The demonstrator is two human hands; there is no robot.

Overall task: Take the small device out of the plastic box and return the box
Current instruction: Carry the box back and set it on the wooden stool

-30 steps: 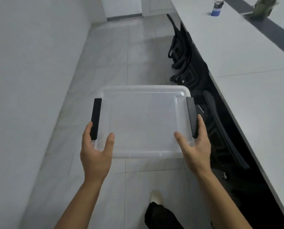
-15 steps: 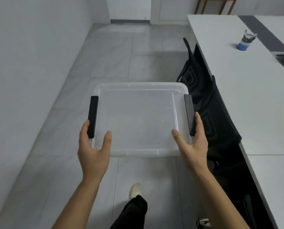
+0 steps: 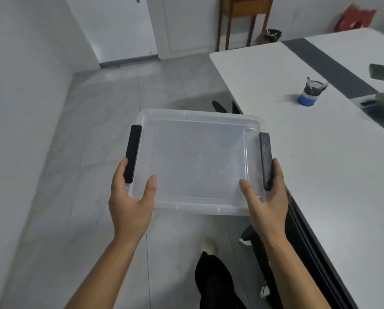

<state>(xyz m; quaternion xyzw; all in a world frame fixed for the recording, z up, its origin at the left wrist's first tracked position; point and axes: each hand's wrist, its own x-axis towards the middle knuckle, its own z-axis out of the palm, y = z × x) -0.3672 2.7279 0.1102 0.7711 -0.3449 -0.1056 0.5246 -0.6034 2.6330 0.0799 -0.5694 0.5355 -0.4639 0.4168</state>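
Note:
A clear plastic box (image 3: 197,161) with a lid and two black side clips is held level in front of me, above the tiled floor. My left hand (image 3: 130,201) grips its near left corner, fingers beside the left clip and thumb on the lid. My right hand (image 3: 267,197) grips the near right corner by the right clip. Nothing shows through the clear lid. A small dark flat device (image 3: 378,72) lies far off on the white table (image 3: 320,157) at the right.
A blue-based bottle (image 3: 310,92) stands on the table, with a green object at the right edge. A wooden stand (image 3: 242,21) and a white door are at the far wall. A white wall runs along the left. My leg and shoe show below.
The view has lifted and turned, bringing the far wall, door and more of the table into sight. The box stays in both hands, now closer to the table's corner.

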